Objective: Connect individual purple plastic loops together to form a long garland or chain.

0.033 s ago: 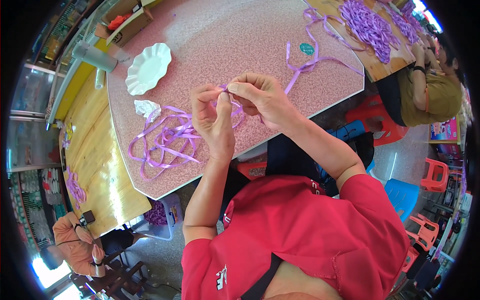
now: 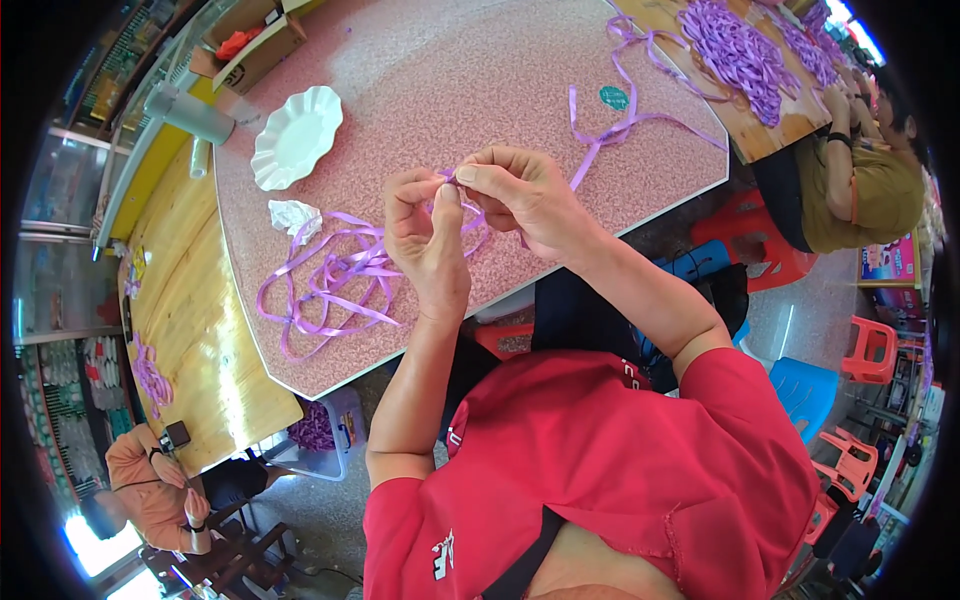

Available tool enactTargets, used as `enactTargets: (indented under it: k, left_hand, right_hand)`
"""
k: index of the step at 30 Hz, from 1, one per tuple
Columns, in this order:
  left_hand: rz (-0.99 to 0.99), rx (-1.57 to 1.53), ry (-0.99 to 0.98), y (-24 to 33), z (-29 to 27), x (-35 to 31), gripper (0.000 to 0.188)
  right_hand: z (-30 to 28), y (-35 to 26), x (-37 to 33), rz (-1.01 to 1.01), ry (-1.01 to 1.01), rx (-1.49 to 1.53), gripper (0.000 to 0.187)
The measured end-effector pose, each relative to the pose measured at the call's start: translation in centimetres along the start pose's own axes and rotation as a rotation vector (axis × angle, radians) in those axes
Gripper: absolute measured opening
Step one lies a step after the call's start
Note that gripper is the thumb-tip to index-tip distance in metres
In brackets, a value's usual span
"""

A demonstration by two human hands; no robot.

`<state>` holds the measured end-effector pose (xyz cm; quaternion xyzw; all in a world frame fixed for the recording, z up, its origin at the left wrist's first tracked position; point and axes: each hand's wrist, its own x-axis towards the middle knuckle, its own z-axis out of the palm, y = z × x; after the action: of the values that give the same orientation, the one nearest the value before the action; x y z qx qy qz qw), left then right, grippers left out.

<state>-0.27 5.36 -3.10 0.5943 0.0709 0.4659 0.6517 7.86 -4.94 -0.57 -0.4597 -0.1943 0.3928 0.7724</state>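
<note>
Above the near part of the pink speckled table [image 2: 420,90], my left hand [image 2: 428,235] and my right hand [image 2: 525,200] meet at the fingertips. Both pinch a small section of purple ribbon [image 2: 449,175] between thumb and fingers. The fingers cover most of the held part, so its exact shape is hidden. On the tabletop beside my left hand lies a loose tangle of the same ribbon [image 2: 340,275]. Past my right hand, a forked length of ribbon [image 2: 600,138] stretches toward the table's right edge.
A white scalloped plate [image 2: 296,138] and a crumpled tissue [image 2: 294,216] lie on the left. A grey bottle [image 2: 190,113] and a cardboard box [image 2: 262,50] stand beyond. At the right, a ribbon heap [image 2: 740,60] covers a wooden table near another person [image 2: 865,190]. Another person [image 2: 160,485] sits lower left.
The loose end of the forked ribbon on the right has shifted very slightly to the left. My hands keep their pinch at the same place.
</note>
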Motion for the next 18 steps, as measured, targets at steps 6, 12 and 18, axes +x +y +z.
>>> enactTargets:
  k: [6,12,18]
  left_hand:
    - [0.249,0.54,-0.153,1.0,-1.0,1.4,0.016]
    - [0.533,0.823,-0.165,0.4,-1.3,1.7,0.023]
    - [0.419,0.645,-0.06,-0.4,-0.8,0.6,0.023]
  right_hand:
    - [-0.4,0.1,0.0,-0.265,0.065,-0.401,0.017]
    - [-0.3,-0.2,0.5,-0.327,0.076,-0.619,0.016]
    - [0.1,-0.5,0.5,-0.046,0.09,0.053,0.017]
